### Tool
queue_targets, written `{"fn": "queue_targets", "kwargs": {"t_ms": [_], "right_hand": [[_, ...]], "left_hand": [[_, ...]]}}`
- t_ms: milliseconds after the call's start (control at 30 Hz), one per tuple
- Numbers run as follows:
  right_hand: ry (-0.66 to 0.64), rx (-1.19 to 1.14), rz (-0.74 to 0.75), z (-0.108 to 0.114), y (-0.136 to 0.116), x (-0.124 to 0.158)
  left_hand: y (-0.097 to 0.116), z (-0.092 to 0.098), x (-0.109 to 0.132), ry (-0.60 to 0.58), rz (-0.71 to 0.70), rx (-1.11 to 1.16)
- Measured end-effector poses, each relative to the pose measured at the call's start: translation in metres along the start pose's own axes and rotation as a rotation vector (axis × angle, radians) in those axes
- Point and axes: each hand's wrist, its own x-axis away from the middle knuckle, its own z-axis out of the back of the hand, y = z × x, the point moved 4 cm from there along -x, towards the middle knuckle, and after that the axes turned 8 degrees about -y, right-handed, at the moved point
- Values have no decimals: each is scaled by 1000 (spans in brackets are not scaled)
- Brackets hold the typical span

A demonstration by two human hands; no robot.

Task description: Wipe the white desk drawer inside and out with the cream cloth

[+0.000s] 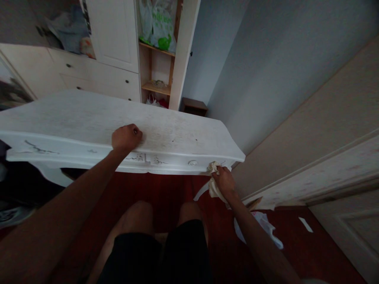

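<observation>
One fisted left grip (126, 137) rests on the white counter (177, 123), seemingly for support; one right grip (225, 182) clutches cream cloth (215, 189) against the right drawer front (179, 160).

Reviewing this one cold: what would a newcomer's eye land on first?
Most likely the long white table across the middle, its top smudged. Next, the left hand, fisted near the tabletop's front edge, and the right hand, gripping a pale cloth by the front's right end. Behind, a green-printed bag stands out.
</observation>
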Motion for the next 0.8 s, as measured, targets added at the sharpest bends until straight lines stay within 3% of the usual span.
{"fn": "queue_targets", "kwargs": {"t_ms": [133,233,367,433,533,633,700,800], "right_hand": [[-66,-86,77,2,3,5],[-144,-204,247,11,-10,14],[-167,-400,537,49,-44,28],[-132,-499,602,76,-58,27],[-17,-624,561,117,-67,9],[96,-679,466,148,-65,-28],[204,-583,422,164,-63,-55],[384,-240,389,179,-67,-91]], "left_hand": [[1,1,2,-3,-9,-4],[0,-1,1,-3,-17,-9],[-2,-3,0,15,-37,4],[-3,-3,0,15,-47,5],[-2,-2,2,3,-51,3],[-1,-1,3,-13,-56,10],[-1,-1,4,-19,-60,16],[-2,-1,4,-21,-66,22]]}}
